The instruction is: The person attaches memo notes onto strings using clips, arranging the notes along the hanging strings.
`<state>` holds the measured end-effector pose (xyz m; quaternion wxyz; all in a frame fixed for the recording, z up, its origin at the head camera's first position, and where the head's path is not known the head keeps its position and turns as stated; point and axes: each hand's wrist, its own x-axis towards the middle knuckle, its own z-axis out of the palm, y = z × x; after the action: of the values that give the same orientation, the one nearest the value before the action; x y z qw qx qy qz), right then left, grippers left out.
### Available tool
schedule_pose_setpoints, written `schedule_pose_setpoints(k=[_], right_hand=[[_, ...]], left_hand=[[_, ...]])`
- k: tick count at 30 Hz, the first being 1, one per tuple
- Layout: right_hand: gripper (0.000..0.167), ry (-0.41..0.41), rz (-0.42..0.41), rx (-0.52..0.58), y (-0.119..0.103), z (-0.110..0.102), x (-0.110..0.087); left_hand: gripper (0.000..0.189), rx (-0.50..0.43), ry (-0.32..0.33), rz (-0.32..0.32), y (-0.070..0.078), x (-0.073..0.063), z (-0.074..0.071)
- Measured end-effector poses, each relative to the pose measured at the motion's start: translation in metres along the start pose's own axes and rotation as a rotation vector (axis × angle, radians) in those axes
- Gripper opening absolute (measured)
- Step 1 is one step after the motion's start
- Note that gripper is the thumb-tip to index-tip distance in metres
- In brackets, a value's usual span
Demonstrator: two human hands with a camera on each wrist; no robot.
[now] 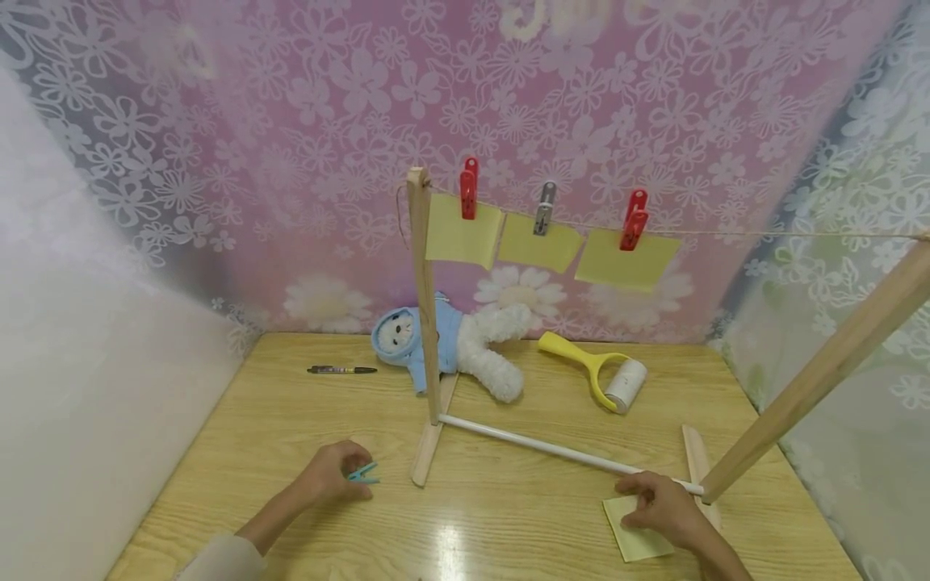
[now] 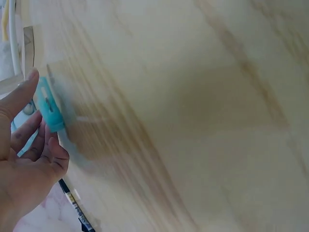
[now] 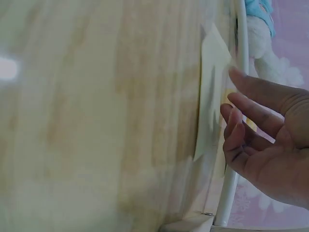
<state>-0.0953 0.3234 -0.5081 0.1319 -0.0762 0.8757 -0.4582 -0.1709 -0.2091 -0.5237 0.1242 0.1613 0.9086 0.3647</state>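
Note:
In the head view my left hand (image 1: pixel 340 470) is low over the table, pinching a light blue clothespin (image 1: pixel 361 474) between thumb and fingers. The left wrist view shows that clothespin (image 2: pixel 49 104) at the fingertips. On the right, my right hand (image 1: pixel 659 507) is over a yellow sticky note pad (image 1: pixel 639 542) and covers part of it. In the right wrist view the thumb tip is at the edge of the notes (image 3: pixel 212 92), with the other fingers loosely bent. Whether the thumb touches the paper I cannot tell.
A wooden stand (image 1: pixel 424 307) carries a string (image 1: pixel 763 233) with three yellow notes (image 1: pixel 539 244) clipped on by red and grey clips. A white rod (image 1: pixel 538 442) joins its feet. Behind lie a plush toy (image 1: pixel 443 339), a pen (image 1: pixel 341 369) and a yellow-handled roller (image 1: pixel 574 352).

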Motion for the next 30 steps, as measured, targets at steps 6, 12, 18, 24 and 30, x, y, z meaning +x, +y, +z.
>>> schedule_pose_setpoints(k=[6, 12, 18, 24, 30], right_hand=[[0.051, 0.088, 0.078, -0.16, 0.0, 0.01, -0.005], [0.044, 0.076, 0.044, -0.159, -0.002, 0.013, -0.003], [0.039, 0.026, 0.041, -0.114, -0.005, 0.012, -0.003], [0.037, 0.044, 0.035, -0.212, -0.007, 0.012, -0.003], [0.043, 0.057, 0.055, -0.206, -0.009, 0.014, -0.003]], left_hand=[[0.042, -0.033, 0.029, 0.009, 0.001, -0.002, 0.009], [0.032, -0.022, 0.057, 0.008, 0.002, -0.002, 0.014], [0.03, -0.022, 0.052, 0.026, 0.001, -0.001, 0.013], [0.031, -0.013, 0.044, 0.03, 0.003, -0.001, 0.013], [0.03, 0.0, 0.037, 0.043, 0.005, 0.0, 0.011]])
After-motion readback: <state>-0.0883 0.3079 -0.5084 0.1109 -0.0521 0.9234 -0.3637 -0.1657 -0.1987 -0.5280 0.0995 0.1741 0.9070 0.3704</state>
